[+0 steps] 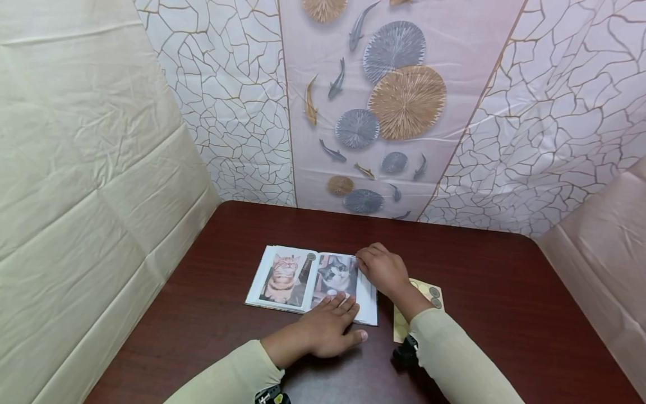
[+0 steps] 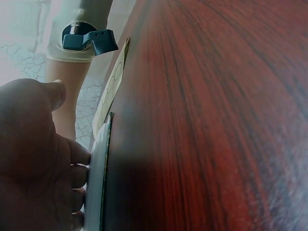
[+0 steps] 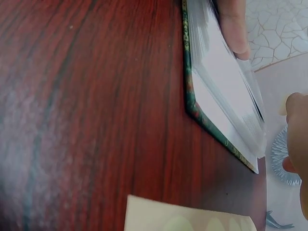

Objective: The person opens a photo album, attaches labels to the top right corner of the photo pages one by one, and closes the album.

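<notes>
An open photo album [image 1: 371, 306] lies on the table, with a photo of an orange cat [image 1: 282, 278] on its left page and one of a grey-and-white cat [image 1: 335, 275] on its right. My left hand [image 1: 330, 328] rests flat across the lower edge of the right page, fingers straight. At that page's upper right corner, my right hand [image 1: 383, 269] has its fingers bent, and a small pale sticker [image 3: 283, 105] shows at its fingertips. A dark round sticker [image 1: 311, 256] sits at the upper right of the left photo.
A yellow sticker sheet [image 1: 401, 331] with round stickers lies right of the album, partly under my right forearm. The dark red wooden table [image 1: 484, 280] reaches to patterned cloth [image 1: 242, 101] at the back and a plain cloth [image 1: 101, 185] at the left.
</notes>
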Motion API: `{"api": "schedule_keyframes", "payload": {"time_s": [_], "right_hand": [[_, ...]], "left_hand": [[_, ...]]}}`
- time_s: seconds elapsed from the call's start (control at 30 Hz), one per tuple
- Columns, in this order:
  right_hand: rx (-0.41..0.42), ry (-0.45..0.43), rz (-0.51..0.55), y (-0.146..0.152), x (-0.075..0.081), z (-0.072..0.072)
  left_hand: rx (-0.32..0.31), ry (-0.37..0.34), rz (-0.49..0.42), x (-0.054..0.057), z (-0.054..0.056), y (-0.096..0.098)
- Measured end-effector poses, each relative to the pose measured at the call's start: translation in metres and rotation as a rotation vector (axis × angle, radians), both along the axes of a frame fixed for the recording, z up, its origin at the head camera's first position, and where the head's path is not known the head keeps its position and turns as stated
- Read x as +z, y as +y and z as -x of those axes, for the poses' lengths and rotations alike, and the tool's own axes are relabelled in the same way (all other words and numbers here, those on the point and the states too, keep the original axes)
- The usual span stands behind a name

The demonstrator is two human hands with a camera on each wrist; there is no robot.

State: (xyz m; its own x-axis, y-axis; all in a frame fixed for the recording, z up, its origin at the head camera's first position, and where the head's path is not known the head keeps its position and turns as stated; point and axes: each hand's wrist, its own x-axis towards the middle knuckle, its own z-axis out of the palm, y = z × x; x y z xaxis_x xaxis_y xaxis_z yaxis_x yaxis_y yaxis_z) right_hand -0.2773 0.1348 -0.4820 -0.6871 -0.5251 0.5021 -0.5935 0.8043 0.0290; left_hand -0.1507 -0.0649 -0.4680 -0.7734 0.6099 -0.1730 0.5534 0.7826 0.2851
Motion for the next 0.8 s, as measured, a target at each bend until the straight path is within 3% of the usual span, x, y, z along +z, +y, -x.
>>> {"api": "schedule_keyframes", "payload": {"time_s": [0.8], "right_hand": [[-0.028,-0.043,-0.023,-0.0046,-0.0040,0.0061]], "left_hand": [[0.001,-0.014,0.003,0.0014,-0.0009,0.0007]]}}
